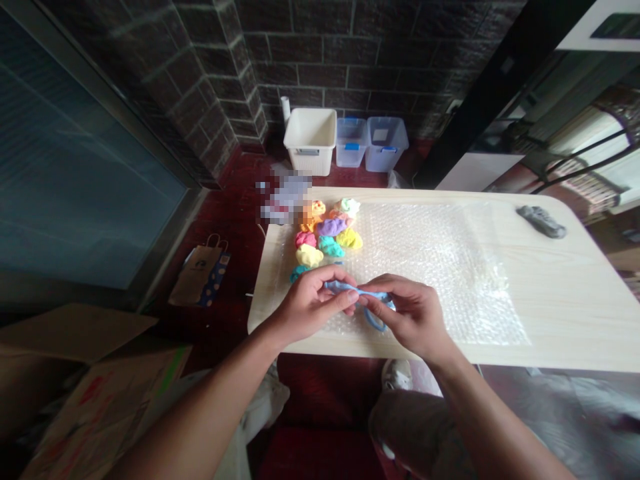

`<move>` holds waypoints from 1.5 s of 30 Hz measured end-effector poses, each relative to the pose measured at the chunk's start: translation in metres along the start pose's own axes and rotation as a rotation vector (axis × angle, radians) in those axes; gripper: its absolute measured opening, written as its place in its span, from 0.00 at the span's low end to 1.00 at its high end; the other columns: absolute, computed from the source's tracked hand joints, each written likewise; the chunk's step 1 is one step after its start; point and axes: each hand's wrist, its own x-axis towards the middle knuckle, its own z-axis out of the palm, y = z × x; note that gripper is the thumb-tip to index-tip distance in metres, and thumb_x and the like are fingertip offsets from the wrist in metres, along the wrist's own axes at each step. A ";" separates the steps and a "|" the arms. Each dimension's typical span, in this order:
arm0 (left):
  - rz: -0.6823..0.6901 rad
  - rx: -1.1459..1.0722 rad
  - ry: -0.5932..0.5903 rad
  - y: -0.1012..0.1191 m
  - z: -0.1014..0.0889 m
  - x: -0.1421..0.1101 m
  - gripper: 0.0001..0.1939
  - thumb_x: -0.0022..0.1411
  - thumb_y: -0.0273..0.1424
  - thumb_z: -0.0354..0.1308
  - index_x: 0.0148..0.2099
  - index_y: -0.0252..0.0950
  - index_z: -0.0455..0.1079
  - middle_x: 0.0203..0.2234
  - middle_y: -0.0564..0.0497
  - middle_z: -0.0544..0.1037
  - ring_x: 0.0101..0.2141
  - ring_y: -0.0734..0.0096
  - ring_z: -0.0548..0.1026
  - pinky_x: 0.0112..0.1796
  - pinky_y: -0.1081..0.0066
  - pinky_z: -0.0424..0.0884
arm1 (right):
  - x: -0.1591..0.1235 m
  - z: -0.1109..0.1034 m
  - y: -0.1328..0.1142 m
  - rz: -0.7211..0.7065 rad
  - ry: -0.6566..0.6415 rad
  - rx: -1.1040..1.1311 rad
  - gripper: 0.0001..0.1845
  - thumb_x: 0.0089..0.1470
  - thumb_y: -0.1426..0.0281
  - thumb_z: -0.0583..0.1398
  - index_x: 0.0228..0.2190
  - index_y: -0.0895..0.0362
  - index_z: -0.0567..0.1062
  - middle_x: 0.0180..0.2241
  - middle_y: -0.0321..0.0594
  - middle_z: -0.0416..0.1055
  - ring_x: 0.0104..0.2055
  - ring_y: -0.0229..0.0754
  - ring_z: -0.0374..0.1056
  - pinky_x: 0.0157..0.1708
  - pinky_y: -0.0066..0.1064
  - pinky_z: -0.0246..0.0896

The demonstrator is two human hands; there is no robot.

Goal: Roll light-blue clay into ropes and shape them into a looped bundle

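Left hand (311, 295): is pinching one end of the light blue cloth between thumb and fingers.
Right hand (415, 313): is gripping the other end the same way, its thumb pressing from below.
Light blue cloth (374, 294): is stretching from hand to hand above the near edge of the counter (580, 300), with a blue loop (376, 326) hanging beneath.
Bubble wrap (425, 260): is covering much of the counter and lying under the hands.
Coloured bundles: are crowding together just beyond the left hand, among them a purple bundle (331, 228), a yellow bundle (349, 239), a pink bundle (305, 240) and a pale yellow bundle (309, 255).
In the way: the left hand is partly hiding a teal bundle (299, 273); a pixelated patch is masking whatever is lying by the far left corner.
Grey bundle (541, 221): is lying well apart, near the right end.
Bins: a white bin (310, 160) and two clear bins (351, 143) are standing on the floor by the brick wall (345, 47).
Left side: a paper bag (193, 273) is lying on the floor, and a cardboard box (105, 400) is sitting open nearer the person.
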 end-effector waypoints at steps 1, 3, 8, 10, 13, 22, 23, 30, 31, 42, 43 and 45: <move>-0.017 -0.013 -0.003 -0.001 0.000 0.000 0.14 0.65 0.37 0.69 0.45 0.32 0.73 0.31 0.50 0.80 0.31 0.72 0.81 0.37 0.73 0.78 | 0.000 0.000 0.001 -0.010 0.000 0.006 0.06 0.63 0.70 0.69 0.41 0.51 0.86 0.37 0.43 0.84 0.38 0.46 0.79 0.39 0.39 0.72; -0.045 -0.027 0.001 -0.001 0.000 0.001 0.15 0.65 0.37 0.69 0.46 0.32 0.73 0.31 0.49 0.80 0.31 0.71 0.81 0.36 0.72 0.78 | 0.000 0.000 0.003 -0.012 0.003 0.011 0.06 0.63 0.69 0.69 0.41 0.50 0.86 0.38 0.44 0.83 0.39 0.47 0.78 0.40 0.39 0.72; -0.008 0.012 0.039 -0.002 0.001 0.000 0.16 0.63 0.38 0.71 0.43 0.31 0.75 0.31 0.48 0.81 0.31 0.70 0.81 0.37 0.71 0.78 | -0.002 0.000 0.005 0.083 0.004 -0.017 0.09 0.61 0.65 0.70 0.43 0.52 0.86 0.39 0.44 0.85 0.39 0.48 0.80 0.39 0.39 0.73; 0.002 0.023 0.054 -0.001 0.001 0.000 0.16 0.63 0.38 0.71 0.43 0.31 0.75 0.31 0.48 0.80 0.31 0.70 0.81 0.37 0.71 0.78 | -0.002 0.000 0.003 0.091 -0.016 -0.037 0.08 0.62 0.64 0.69 0.42 0.52 0.86 0.37 0.43 0.85 0.38 0.48 0.80 0.38 0.39 0.73; -0.006 0.010 0.051 -0.001 0.000 0.000 0.15 0.63 0.38 0.71 0.43 0.32 0.75 0.33 0.49 0.80 0.32 0.70 0.81 0.38 0.71 0.79 | -0.001 -0.001 0.001 0.070 -0.012 -0.046 0.06 0.63 0.65 0.69 0.41 0.52 0.86 0.37 0.43 0.84 0.37 0.47 0.79 0.37 0.38 0.72; -0.016 0.039 0.052 0.000 0.000 -0.001 0.13 0.63 0.36 0.71 0.43 0.31 0.77 0.33 0.48 0.81 0.31 0.71 0.81 0.37 0.72 0.79 | -0.002 0.001 0.004 0.101 0.009 0.012 0.08 0.61 0.65 0.71 0.42 0.53 0.86 0.37 0.44 0.84 0.37 0.47 0.78 0.36 0.38 0.71; -0.017 0.046 0.061 0.001 0.001 -0.001 0.13 0.63 0.36 0.71 0.43 0.31 0.77 0.32 0.48 0.82 0.31 0.71 0.81 0.37 0.72 0.79 | -0.002 0.001 0.003 0.096 0.002 0.001 0.07 0.61 0.66 0.70 0.41 0.53 0.86 0.37 0.43 0.84 0.36 0.46 0.78 0.36 0.37 0.70; -0.016 0.036 0.044 0.001 0.000 0.000 0.13 0.63 0.36 0.70 0.44 0.31 0.76 0.33 0.48 0.81 0.33 0.69 0.82 0.39 0.71 0.80 | 0.000 -0.001 0.001 0.020 -0.007 -0.004 0.05 0.63 0.70 0.69 0.41 0.51 0.86 0.37 0.42 0.83 0.37 0.44 0.78 0.37 0.37 0.69; -0.015 0.044 0.044 0.001 -0.001 0.000 0.13 0.63 0.36 0.70 0.44 0.31 0.77 0.33 0.49 0.81 0.33 0.70 0.81 0.38 0.71 0.80 | 0.000 -0.001 0.002 0.010 -0.008 -0.003 0.06 0.63 0.71 0.68 0.41 0.51 0.86 0.37 0.42 0.83 0.38 0.45 0.78 0.38 0.37 0.70; 0.047 0.090 0.093 -0.003 -0.001 0.001 0.11 0.63 0.34 0.70 0.43 0.31 0.77 0.35 0.48 0.80 0.32 0.73 0.80 0.36 0.74 0.79 | -0.002 0.000 0.003 0.057 -0.006 -0.033 0.07 0.63 0.69 0.69 0.43 0.51 0.86 0.38 0.42 0.85 0.38 0.44 0.80 0.40 0.34 0.73; 0.056 0.076 0.078 -0.003 -0.001 0.002 0.11 0.64 0.34 0.70 0.44 0.32 0.77 0.35 0.49 0.80 0.33 0.73 0.80 0.37 0.74 0.79 | -0.002 -0.001 0.003 0.042 -0.001 -0.031 0.07 0.63 0.69 0.68 0.43 0.51 0.86 0.38 0.42 0.85 0.39 0.44 0.80 0.40 0.35 0.73; 0.069 0.055 0.051 -0.003 -0.002 0.002 0.12 0.65 0.34 0.69 0.47 0.32 0.75 0.35 0.50 0.79 0.32 0.73 0.80 0.37 0.74 0.79 | -0.002 -0.001 0.004 0.019 0.014 -0.021 0.07 0.63 0.70 0.68 0.43 0.51 0.86 0.39 0.42 0.85 0.39 0.44 0.80 0.40 0.35 0.72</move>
